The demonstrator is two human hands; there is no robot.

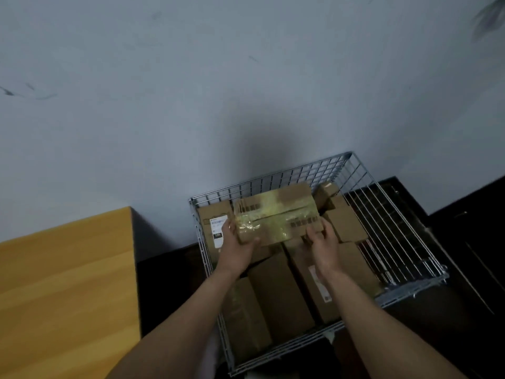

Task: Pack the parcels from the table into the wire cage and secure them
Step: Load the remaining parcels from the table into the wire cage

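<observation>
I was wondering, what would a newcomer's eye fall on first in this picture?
Most likely the taped cardboard parcel at the centre, gripped at its near corners by the left hand and the right hand. It is held over the wire cage, which is already packed with brown cardboard boxes. The orange wooden table stands at the left.

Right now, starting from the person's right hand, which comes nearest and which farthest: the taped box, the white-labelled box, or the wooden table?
1. The taped box: the right hand grips its right end.
2. The white-labelled box: in the far left corner of the cage, beyond the left hand.
3. The wooden table: outside the cage, far to the left.
</observation>
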